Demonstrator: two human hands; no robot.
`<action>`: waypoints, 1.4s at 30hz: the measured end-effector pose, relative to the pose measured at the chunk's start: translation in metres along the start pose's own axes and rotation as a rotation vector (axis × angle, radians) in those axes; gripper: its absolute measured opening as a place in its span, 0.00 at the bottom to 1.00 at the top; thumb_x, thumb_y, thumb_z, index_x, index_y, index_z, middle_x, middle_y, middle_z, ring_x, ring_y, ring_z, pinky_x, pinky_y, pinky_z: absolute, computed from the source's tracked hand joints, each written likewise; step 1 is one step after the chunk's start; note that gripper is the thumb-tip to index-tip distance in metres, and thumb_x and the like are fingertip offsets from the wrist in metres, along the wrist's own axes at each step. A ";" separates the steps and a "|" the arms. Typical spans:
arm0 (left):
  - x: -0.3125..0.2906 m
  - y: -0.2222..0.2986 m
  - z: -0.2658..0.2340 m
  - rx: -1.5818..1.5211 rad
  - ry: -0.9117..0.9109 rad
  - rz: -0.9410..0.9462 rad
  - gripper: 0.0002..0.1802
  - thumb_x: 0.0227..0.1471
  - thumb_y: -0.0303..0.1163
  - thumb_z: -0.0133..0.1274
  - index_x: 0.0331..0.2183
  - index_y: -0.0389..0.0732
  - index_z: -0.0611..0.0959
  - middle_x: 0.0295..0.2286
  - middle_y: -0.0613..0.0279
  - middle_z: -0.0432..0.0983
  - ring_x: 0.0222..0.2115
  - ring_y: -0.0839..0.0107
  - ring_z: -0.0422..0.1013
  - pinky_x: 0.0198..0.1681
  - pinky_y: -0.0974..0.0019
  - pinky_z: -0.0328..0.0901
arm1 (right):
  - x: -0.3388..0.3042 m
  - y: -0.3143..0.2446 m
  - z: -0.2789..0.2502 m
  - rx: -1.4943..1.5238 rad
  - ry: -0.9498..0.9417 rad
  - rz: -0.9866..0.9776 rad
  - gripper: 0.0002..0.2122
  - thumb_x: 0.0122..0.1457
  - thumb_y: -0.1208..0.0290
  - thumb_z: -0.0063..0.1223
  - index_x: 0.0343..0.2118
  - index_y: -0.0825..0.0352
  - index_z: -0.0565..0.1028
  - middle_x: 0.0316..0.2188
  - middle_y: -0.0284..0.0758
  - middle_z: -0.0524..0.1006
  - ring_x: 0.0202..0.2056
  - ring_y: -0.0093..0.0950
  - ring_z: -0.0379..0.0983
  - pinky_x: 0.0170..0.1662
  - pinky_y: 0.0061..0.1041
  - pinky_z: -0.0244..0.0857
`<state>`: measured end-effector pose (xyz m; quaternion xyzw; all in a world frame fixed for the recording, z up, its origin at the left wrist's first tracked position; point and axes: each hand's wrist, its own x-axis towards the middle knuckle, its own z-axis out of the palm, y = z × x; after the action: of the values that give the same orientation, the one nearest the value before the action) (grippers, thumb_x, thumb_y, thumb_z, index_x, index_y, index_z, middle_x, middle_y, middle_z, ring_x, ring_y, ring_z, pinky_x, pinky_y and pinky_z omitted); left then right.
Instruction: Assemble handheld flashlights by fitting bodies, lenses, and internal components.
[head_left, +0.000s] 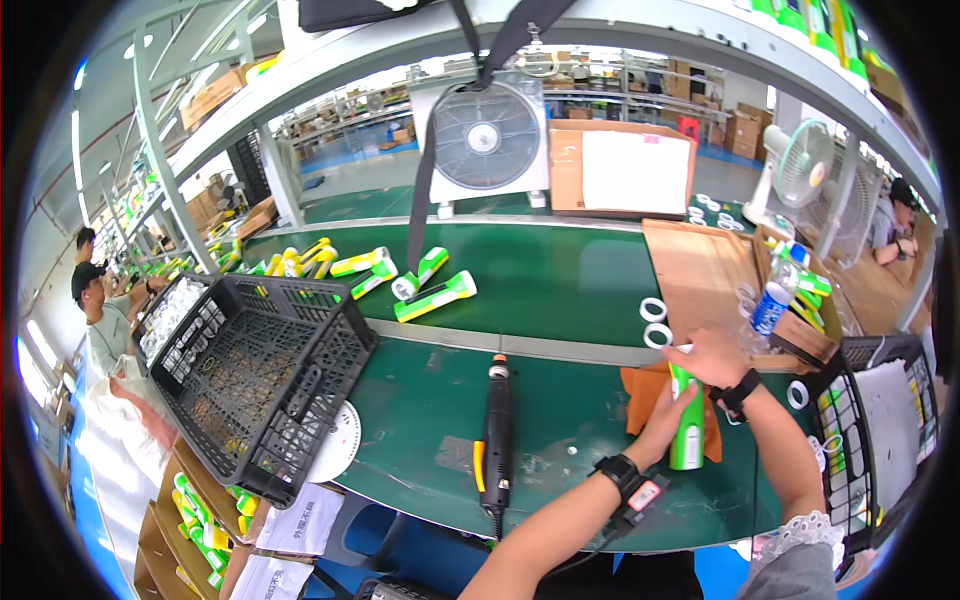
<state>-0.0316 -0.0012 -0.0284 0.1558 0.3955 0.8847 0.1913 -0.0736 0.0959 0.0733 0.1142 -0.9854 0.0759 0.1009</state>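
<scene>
l hand (657, 424) grips green flashlight (688, 440), r hand (716, 358) prob. at far end.

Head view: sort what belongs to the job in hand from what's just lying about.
Likely in the job:
green flashlight, gripped by the left hand, with the right hand at its upper end
loose white rings nearby
other flashlights on the belt
perhaps the black power tool, unheld

Probably just lying about:
plastic bottle
white pedestal fan

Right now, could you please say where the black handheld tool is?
The black handheld tool lies on the green tabletop, lower centre in the head view, left of the person's left hand.
</scene>
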 end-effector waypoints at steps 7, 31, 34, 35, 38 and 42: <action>0.007 -0.015 -0.019 0.005 0.120 -0.105 0.14 0.55 0.41 0.41 0.38 0.40 0.67 0.29 0.63 0.69 0.26 0.74 0.70 0.28 0.71 0.66 | -0.071 0.004 0.007 0.631 0.003 -0.041 0.19 0.53 0.63 0.48 0.45 0.67 0.64 0.35 0.46 0.71 0.33 0.41 0.70 0.35 0.34 0.64; 0.004 0.001 -0.009 0.099 0.129 -0.088 0.17 0.54 0.46 0.41 0.34 0.40 0.65 0.24 0.61 0.67 0.19 0.71 0.67 0.20 0.66 0.66 | -0.173 -0.010 0.016 0.560 -0.221 -0.448 0.04 0.42 0.74 0.47 0.21 0.66 0.67 0.22 0.38 0.68 0.26 0.39 0.66 0.29 0.34 0.62; 0.011 -0.002 -0.007 0.083 0.125 -0.008 0.17 0.54 0.45 0.41 0.37 0.40 0.65 0.27 0.60 0.67 0.20 0.71 0.68 0.21 0.66 0.66 | -0.179 0.001 0.021 0.502 -0.137 -0.371 0.08 0.41 0.76 0.50 0.25 0.65 0.65 0.22 0.35 0.67 0.25 0.37 0.67 0.27 0.32 0.61; 0.011 -0.001 -0.006 0.080 0.130 -0.027 0.17 0.54 0.45 0.41 0.37 0.40 0.65 0.27 0.60 0.67 0.20 0.71 0.68 0.21 0.66 0.66 | -0.178 0.003 0.021 0.495 -0.123 -0.360 0.10 0.42 0.75 0.52 0.26 0.65 0.64 0.23 0.35 0.68 0.25 0.37 0.67 0.27 0.32 0.61; 0.007 0.003 -0.002 0.086 0.134 0.055 0.17 0.54 0.44 0.41 0.37 0.41 0.64 0.30 0.58 0.66 0.21 0.70 0.68 0.22 0.66 0.66 | -0.176 0.002 0.021 0.440 -0.181 -0.306 0.13 0.46 0.67 0.55 0.31 0.65 0.64 0.24 0.36 0.69 0.27 0.37 0.69 0.28 0.33 0.62; 0.006 -0.002 -0.005 0.092 0.140 0.053 0.18 0.54 0.45 0.41 0.38 0.41 0.64 0.30 0.58 0.67 0.21 0.71 0.68 0.22 0.66 0.66 | -0.169 0.005 0.022 0.311 -0.181 -0.355 0.17 0.49 0.58 0.52 0.35 0.66 0.64 0.21 0.36 0.70 0.26 0.38 0.70 0.28 0.33 0.62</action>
<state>-0.0390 0.0000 -0.0325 0.1127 0.4436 0.8792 0.1322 0.0826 0.1324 0.0143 0.3059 -0.9314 0.1971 0.0054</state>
